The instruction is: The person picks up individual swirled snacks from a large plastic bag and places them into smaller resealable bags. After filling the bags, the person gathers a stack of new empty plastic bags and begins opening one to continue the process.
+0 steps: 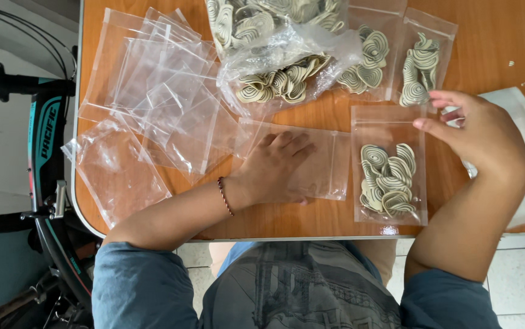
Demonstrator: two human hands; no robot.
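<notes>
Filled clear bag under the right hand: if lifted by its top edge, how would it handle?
The filled bag looks like thin clear film, so it would probably flop rather than hold shape. Its swirl-patterned pieces sit loose in the lower part, so they would likely bunch at the bottom. The right hand pinches the top edge; glossy film may slip on the table.

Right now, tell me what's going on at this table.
A person sits at a wooden table sorting swirl-patterned chips into small clear bags. The left hand lies flat on an empty bag. The right hand pinches the top edge of a filled bag. More empty bags lie at the left, and a big open bag of chips sits above.
</notes>
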